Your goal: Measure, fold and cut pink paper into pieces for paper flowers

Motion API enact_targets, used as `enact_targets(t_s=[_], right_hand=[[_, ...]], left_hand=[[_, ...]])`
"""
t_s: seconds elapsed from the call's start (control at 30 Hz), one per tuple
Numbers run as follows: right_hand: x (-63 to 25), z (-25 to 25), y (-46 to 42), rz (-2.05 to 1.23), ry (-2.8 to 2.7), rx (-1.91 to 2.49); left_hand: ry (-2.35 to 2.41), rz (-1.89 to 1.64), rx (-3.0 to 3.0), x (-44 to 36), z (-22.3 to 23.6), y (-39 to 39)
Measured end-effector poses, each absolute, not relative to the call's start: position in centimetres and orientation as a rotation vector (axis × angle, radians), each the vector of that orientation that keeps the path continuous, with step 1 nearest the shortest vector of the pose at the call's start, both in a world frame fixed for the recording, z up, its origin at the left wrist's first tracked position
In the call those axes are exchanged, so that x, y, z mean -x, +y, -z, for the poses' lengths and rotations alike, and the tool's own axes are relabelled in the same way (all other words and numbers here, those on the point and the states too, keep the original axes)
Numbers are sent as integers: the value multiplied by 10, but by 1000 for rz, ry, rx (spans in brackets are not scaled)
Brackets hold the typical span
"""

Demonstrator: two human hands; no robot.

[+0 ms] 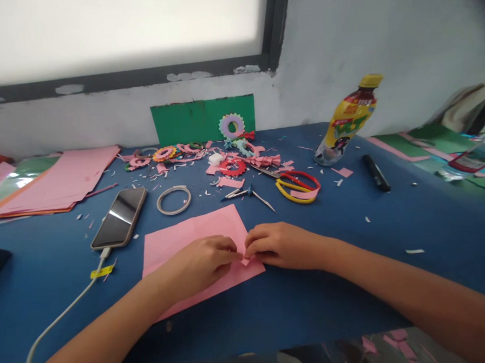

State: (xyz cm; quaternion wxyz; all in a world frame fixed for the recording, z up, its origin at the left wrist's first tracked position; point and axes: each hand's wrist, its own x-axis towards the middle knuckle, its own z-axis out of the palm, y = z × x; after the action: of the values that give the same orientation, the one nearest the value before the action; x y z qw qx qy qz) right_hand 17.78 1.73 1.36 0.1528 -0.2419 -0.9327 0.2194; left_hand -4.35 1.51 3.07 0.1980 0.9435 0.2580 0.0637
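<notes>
A pink paper sheet (196, 227) lies flat and slightly turned on the blue table in front of me. Above its right edge, my left hand (208, 261) and my right hand (279, 246) meet with their fingertips pinched together. Between the fingertips shows a small piece of pink paper (245, 260), mostly hidden by the fingers. My left forearm crosses the sheet's lower left part. Beyond the hands lie a blue-and-silver compass (249, 191) with its legs spread and red-and-yellow scissors (297, 188) with a pink scrap on the handles.
A roll of tape (174, 200) and a charging phone (120, 217) lie to the left, near stacked pink sheets (63, 180). Paper rings and scraps (231, 167) cover the back. On the right stand a bottle (347, 122) and, lying down, a black marker (375, 173).
</notes>
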Motion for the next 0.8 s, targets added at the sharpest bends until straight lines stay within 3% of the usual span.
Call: enact_targets(t_s=[0.2,0.53,0.8], right_hand=[[-181,-28,16,-659,-2830,666],[-184,-27,26,-1004,-2673,693],[-185,-23,27,-1004,-2658,665]], left_hand=[[714,-149,-2564,46,-37,16],[729,-143,-2519,43,-42,14],[819,-176,-2435,44,-45,16]])
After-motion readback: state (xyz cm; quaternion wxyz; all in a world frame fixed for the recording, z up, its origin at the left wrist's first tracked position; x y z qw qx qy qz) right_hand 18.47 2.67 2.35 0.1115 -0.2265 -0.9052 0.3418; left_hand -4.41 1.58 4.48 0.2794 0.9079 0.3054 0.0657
